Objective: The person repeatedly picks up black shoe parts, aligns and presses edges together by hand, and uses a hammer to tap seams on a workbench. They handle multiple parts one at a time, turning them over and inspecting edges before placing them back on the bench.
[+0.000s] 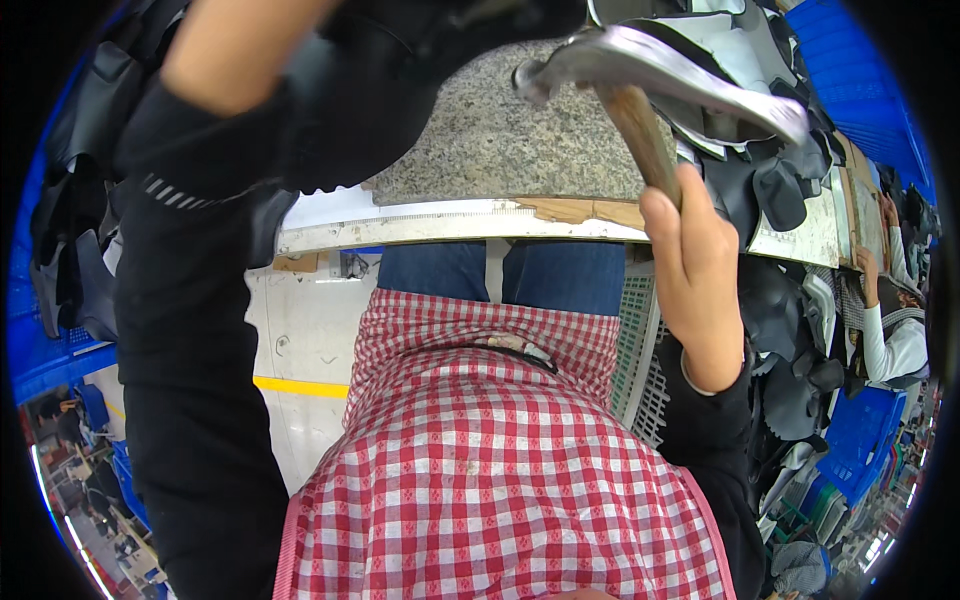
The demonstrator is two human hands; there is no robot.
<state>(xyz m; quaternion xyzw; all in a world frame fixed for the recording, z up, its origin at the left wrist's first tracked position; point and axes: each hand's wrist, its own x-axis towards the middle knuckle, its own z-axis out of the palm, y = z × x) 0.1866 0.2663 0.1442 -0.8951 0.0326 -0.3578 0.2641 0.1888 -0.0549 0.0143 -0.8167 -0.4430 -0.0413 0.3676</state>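
Observation:
My right hand is wrapped round the wooden handle of a hammer. Its broad, curved metal head is raised over the right part of a speckled stone slab, slightly smeared by motion. My left arm reaches up past the top left of the picture. Only bare skin by the wrist of my left hand shows, and its fingers are out of sight. Beside it, a large black leather-like piece covers the left part of the slab.
A white ruler strip runs along the bench's front edge. Black and pale cut pieces pile up on the right, more black pieces on the left. A plastic crate stands by my right side. Another person works at far right.

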